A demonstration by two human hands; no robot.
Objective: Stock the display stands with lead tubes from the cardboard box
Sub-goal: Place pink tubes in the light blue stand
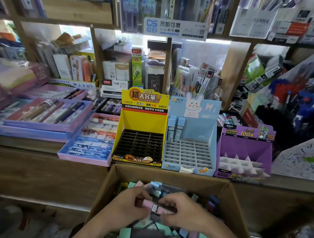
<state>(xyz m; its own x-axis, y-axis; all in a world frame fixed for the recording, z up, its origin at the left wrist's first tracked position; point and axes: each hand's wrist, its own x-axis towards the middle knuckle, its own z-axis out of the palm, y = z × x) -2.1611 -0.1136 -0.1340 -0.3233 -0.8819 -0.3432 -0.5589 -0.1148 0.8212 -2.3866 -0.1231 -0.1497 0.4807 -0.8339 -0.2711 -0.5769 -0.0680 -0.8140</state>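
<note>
Low in the centre of the frame, the left hand (pixel 126 208) and right hand (pixel 184 212) meet over the open brown cardboard box (pixel 237 204), fingers curled around opposite ends of one pink lead tube (pixel 156 207) held level above the heap of pink, teal and dark tubes. Just beyond the box, mid-frame on the wooden counter (pixel 19 143), stand the yellow stand with black grid (pixel 141 136), the pale blue rabbit stand (pixel 192 138) with two blue tubes (pixel 175 128) upright at its back left, and the purple stand (pixel 244 152).

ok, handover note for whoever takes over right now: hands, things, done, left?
Hands: left hand and right hand both grip one pink lead tube in the cardboard box, which holds many more tubes.
Done: two blue tubes stand at the back left of the blue rabbit stand.
Left: its other slots, plus the yellow stand and purple stand, which show no tubes.
</note>
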